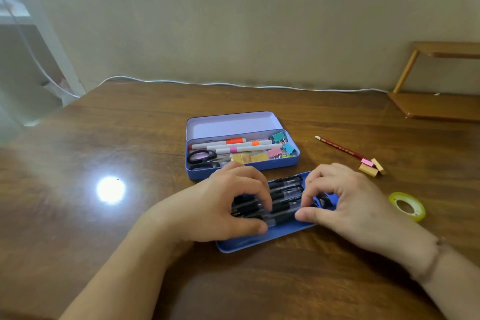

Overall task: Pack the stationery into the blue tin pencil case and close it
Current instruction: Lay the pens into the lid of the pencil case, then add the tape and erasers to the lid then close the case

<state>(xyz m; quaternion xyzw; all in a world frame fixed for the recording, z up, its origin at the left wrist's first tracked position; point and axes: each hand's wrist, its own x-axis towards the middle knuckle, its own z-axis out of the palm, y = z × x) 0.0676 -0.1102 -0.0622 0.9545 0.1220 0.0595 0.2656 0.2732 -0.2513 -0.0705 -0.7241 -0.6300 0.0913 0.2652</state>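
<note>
Left hand (231,202) and right hand (345,202) pinch the black pens (283,200) in the shallow blue metal tray (259,239) before the open blue tin pencil case (259,166) on the wooden desk (130,138); uneven pens could roll out, or later jam the lid

Table (130,138): brown wood, glossy, w/ bright light glare (111,189) at its left. White cable (233,84) along table's far edge, by the wall (233,21). Wooden shelf (436,101) at far right corner. Curtain (31,34) beyond left corner.
</note>
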